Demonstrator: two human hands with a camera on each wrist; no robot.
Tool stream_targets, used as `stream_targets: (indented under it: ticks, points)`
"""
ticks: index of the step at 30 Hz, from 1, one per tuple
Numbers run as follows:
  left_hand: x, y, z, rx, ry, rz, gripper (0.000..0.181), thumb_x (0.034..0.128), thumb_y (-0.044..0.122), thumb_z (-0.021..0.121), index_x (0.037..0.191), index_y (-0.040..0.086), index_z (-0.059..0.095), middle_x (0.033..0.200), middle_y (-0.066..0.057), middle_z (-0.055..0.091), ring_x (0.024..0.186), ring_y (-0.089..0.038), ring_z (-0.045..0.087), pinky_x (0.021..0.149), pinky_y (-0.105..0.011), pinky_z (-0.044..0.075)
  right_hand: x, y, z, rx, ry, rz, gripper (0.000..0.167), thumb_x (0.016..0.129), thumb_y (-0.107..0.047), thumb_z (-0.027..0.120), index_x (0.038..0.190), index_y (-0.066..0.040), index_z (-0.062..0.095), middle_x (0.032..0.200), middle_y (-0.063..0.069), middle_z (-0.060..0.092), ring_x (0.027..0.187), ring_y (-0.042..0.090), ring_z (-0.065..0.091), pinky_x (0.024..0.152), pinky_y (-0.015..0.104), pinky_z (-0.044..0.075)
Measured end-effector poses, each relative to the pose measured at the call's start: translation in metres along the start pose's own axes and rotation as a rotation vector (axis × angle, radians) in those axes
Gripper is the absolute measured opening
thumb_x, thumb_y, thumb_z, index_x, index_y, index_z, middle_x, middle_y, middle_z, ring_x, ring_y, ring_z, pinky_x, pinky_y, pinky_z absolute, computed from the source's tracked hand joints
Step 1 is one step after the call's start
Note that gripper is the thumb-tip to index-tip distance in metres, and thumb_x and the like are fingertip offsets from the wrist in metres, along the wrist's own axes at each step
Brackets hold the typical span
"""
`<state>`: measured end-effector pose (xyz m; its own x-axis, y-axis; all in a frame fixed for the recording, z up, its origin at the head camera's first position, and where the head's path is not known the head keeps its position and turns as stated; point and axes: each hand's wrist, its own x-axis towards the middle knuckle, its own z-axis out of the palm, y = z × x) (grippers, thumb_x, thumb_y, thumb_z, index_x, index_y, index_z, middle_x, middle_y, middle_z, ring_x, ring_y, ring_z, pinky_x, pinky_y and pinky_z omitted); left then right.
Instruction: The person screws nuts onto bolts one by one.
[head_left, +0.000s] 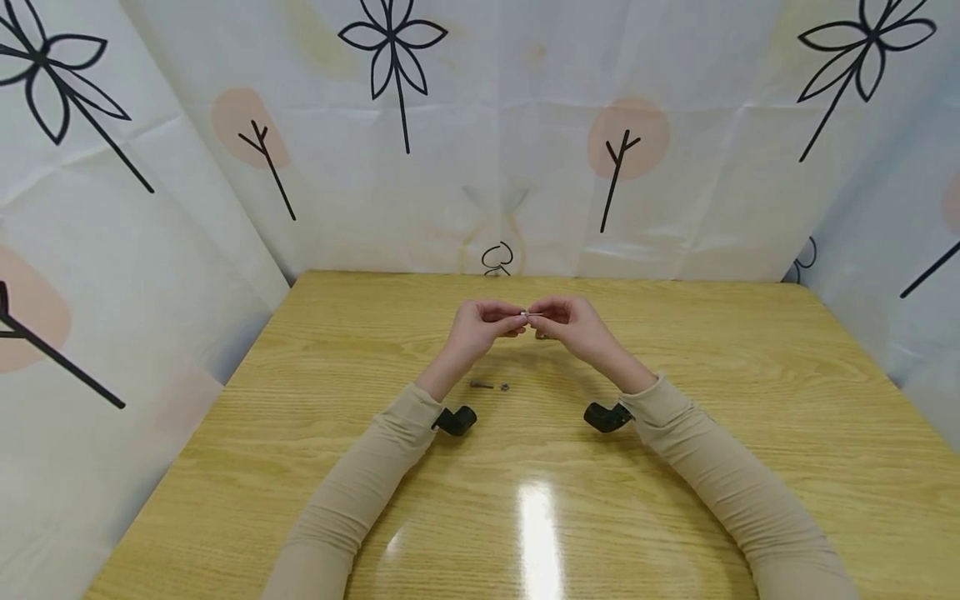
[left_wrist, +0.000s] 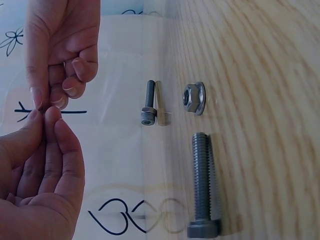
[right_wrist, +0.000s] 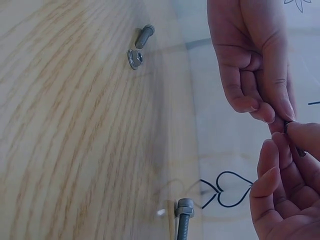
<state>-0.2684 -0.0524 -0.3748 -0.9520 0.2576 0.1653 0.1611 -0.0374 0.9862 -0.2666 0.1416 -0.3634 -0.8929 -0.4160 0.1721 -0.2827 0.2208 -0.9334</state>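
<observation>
A small metal fastener (head_left: 525, 313) is held above the wooden table (head_left: 300, 433), between the meeting fingertips of the two hands. It is pinched at one side by the thumb and forefinger of the left hand (head_left: 480, 326), and at the other by the thumb and forefinger of the right hand (head_left: 570, 324). A thin shank is seen on the right hand's side; the rest is covered by the fingertips, so its exact form cannot be told. The remaining fingers of both hands are bent.

Beneath the right hand's fingertips, a socket-head bolt (left_wrist: 150, 92) is laid on the table, its shank pointed toward the right hand's side; a hex nut (left_wrist: 148, 111) is seated close to its head. Nearer the body than the left hand, a larger cylinder-head bolt (left_wrist: 201, 180) is laid flat, its threaded end pointed toward a flange nut (left_wrist: 194, 99). The two are set just apart, and the flange nut is placed to the right of the left hand's palm, on the body side of the fingertips.

Behind each hand, a black wrist camera is worn, the left (head_left: 457, 421) and the right (head_left: 608, 417), and the forearms are covered by beige sleeves (head_left: 371, 483). Beyond both hands, a white cloth backdrop (head_left: 420, 200) is hung, printed with flowers and trees.
</observation>
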Motion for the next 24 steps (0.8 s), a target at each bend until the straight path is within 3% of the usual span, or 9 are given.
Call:
stream_targets:
  ticks: [7,13,19,24]
  points:
    - [-0.001,-0.002,0.000,0.016,-0.005,0.023,0.014,0.0866,0.004,0.070,0.098,-0.005,0.072,0.093,-0.015,0.071,0.081,-0.025,0.070,0.078,-0.039,0.060,0.000,0.003,0.003,-0.081,0.017,-0.013,0.025,0.098,-0.017,0.059,0.108,0.004,0.066,0.101,0.029,0.063,0.088,0.039,0.061,0.081,0.057,0.052]
    - [-0.001,-0.001,0.000,-0.004,-0.010,0.010,0.015,0.0874,0.002,0.069,0.100,-0.006,0.072,0.094,-0.016,0.071,0.085,-0.027,0.069,0.081,-0.042,0.059,-0.003,0.001,0.002,-0.050,0.013,-0.003,0.024,0.097,-0.016,0.059,0.110,0.003,0.066,0.102,0.030,0.063,0.089,0.036,0.062,0.081,0.058,0.052]
    - [0.000,0.001,-0.001,-0.039,-0.009,-0.053,0.017,0.0872,0.002,0.069,0.102,-0.005,0.071,0.094,-0.016,0.071,0.085,-0.027,0.069,0.083,-0.042,0.058,-0.012,-0.001,-0.008,0.162,-0.013,0.076,0.030,0.096,-0.008,0.060,0.120,0.010,0.057,0.112,0.030,0.062,0.095,0.025,0.067,0.093,0.055,0.049]
    - [0.000,0.002,0.004,-0.071,-0.049,-0.173,0.019,0.0865,0.000,0.070,0.103,-0.008,0.069,0.091,-0.018,0.071,0.079,-0.022,0.070,0.084,-0.045,0.057,-0.019,0.000,-0.016,0.341,-0.015,0.182,0.032,0.097,-0.001,0.055,0.121,0.020,0.051,0.107,0.026,0.065,0.092,0.021,0.068,0.091,0.041,0.054]
